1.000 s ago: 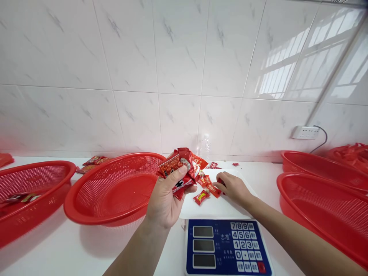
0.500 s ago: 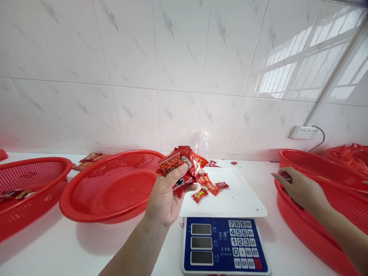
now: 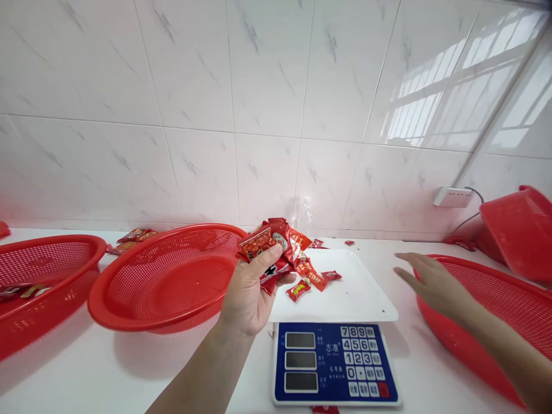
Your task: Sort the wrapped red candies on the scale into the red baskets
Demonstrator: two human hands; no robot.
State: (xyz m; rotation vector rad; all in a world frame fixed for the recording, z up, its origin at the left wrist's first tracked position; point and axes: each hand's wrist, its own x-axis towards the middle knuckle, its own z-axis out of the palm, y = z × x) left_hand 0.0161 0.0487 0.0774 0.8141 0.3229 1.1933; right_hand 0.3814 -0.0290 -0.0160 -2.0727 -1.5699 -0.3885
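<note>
In the head view, the left hand is clamped on a bunch of red snack packets, raised at the left edge of the white pan. The right hand is well apart from it, fingers extended above the near end of the right basket; nothing shows in its grasp, and whether it touches the rim cannot be told. Loose small packets lie together on the pan, behind the blue scale panel, whose displays look dark. The middle basket stands just left of the held bunch, and a tilted basket leans at the far right. The step in hand appears to be hand-gathering packets around the pan, the left hand keeping the bunch together. Any pick-up by the right hand would call for curled fingers and a light pinch, with the left grip kept firm so that nothing slips.
</note>
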